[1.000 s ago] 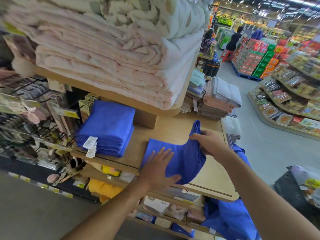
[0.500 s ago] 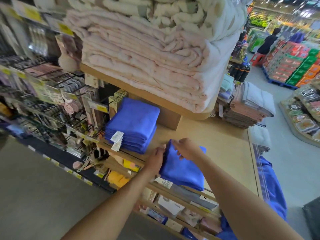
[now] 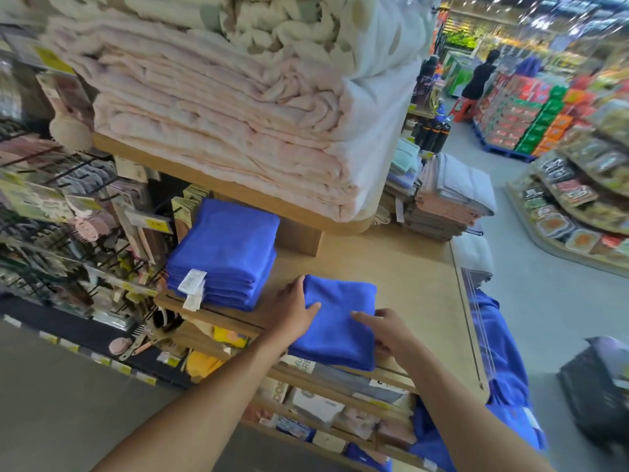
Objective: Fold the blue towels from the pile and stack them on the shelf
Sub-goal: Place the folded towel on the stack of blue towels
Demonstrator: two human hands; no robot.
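A folded blue towel (image 3: 340,321) lies flat near the front edge of the wooden shelf (image 3: 408,277). My left hand (image 3: 292,310) grips its left edge, thumb on top. At the towel's right side my right hand (image 3: 384,330) holds the edge, fingers laid on the cloth. To the left on the same shelf stands a neat stack of folded blue towels (image 3: 226,253) with white tags. The pile of unfolded blue towels (image 3: 493,369) hangs off the shelf's right end, down to a lower level.
A thick stack of pink and white blankets (image 3: 238,97) sits on the upper shelf just above. Hooks with small hanging goods (image 3: 68,206) are at the left. Grey and pink towels (image 3: 446,195) lie behind. A person (image 3: 480,76) stands far down the aisle.
The towel went from half draped in my right hand to a folded rectangle lying flat. Both hands moved onto its two sides, and my view shifted left.
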